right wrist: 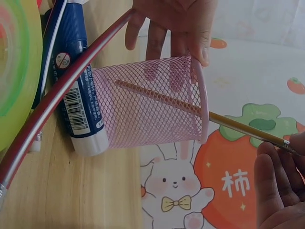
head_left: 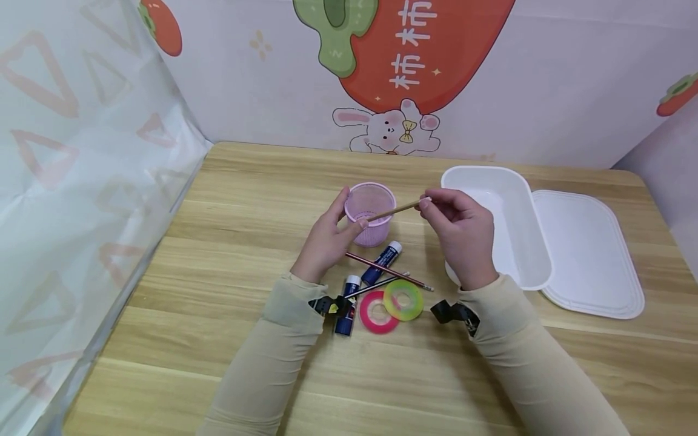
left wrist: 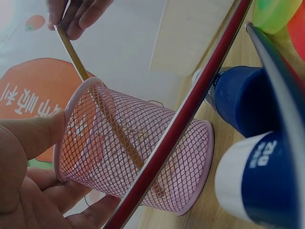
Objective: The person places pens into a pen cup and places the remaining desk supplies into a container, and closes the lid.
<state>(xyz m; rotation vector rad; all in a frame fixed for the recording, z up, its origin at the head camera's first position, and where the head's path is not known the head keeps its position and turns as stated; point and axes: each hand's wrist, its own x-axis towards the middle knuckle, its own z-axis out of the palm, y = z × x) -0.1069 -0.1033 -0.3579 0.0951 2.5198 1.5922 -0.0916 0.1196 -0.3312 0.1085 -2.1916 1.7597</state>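
In the head view, my left hand (head_left: 322, 242) grips the rim of an upright pink mesh pen cup (head_left: 372, 236), thumb on the near side and fingers round the outer wall. My right hand (head_left: 466, 236) pinches a golden-yellow pencil (head_left: 402, 208) by its end, beside the cup. Through the mesh in the left wrist view, the lower part of this pencil (left wrist: 125, 143) slants down inside the cup. Close in front of the cup lie a red pencil (head_left: 376, 264), a dark pencil (head_left: 376, 284) and two blue glue sticks, one (head_left: 386, 257) near the cup, the other (head_left: 346, 321) by my left wrist.
A pink tape roll (head_left: 366, 316) and a yellow-green tape roll (head_left: 417, 304) overlap on the wooden table (head_left: 218, 272). Right of my right hand stands a white plastic tub (head_left: 537, 242), its edge over a flat white lid (head_left: 594, 260). A printed cloth (head_left: 245, 91) hangs behind.
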